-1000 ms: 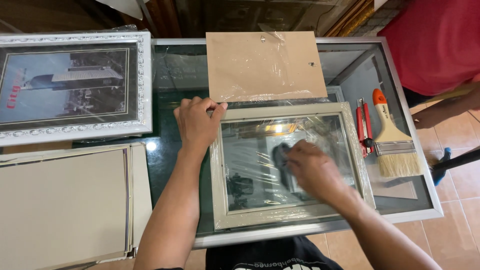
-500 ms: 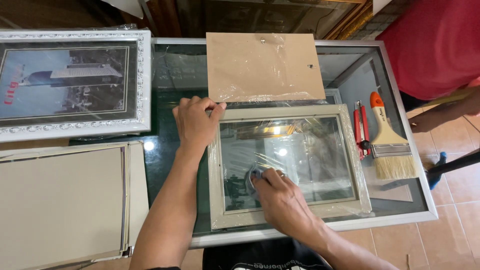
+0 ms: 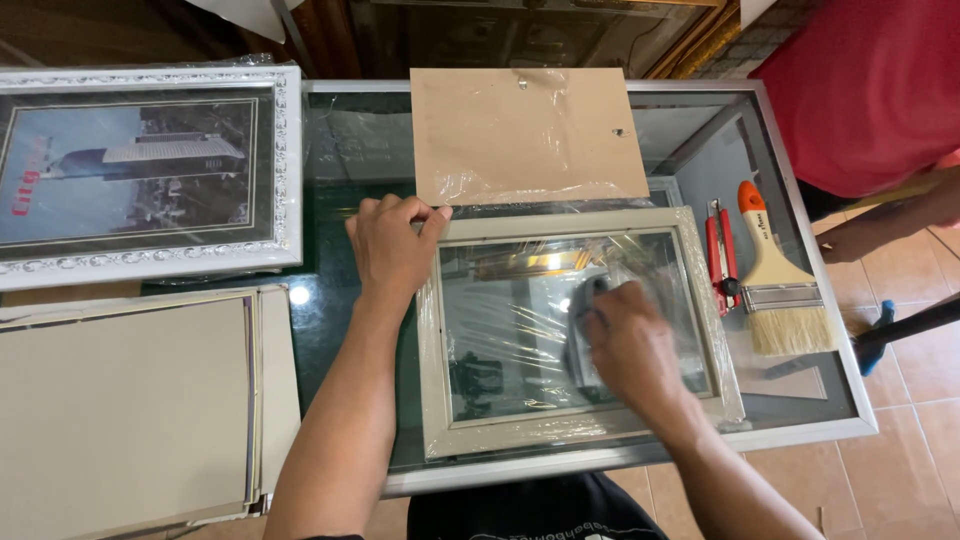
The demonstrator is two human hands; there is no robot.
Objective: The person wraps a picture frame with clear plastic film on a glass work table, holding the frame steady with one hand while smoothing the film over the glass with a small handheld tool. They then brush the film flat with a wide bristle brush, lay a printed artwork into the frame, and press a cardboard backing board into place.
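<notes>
Picture frame (image 3: 570, 335): pale grey-beige wood, rectangular, glass pane under crinkled clear plastic wrap, flat on glass-topped bench (image 3: 340, 330) near front edge. Left hand (image 3: 392, 245) presses frame's upper-left corner, fingers curled over moulding. Right hand (image 3: 628, 345) on pane, fingers bunched around dark cloth (image 3: 583, 335), mostly hidden, blurred. Brown backing board (image 3: 525, 135) touching frame's top edge. Right of frame: red cutter (image 3: 718, 255), wide pale-bristle brush (image 3: 780, 285) with orange tip. Left: silver ornate framed picture (image 3: 140, 175), stacked mat boards (image 3: 130, 410), cut off.
</notes>
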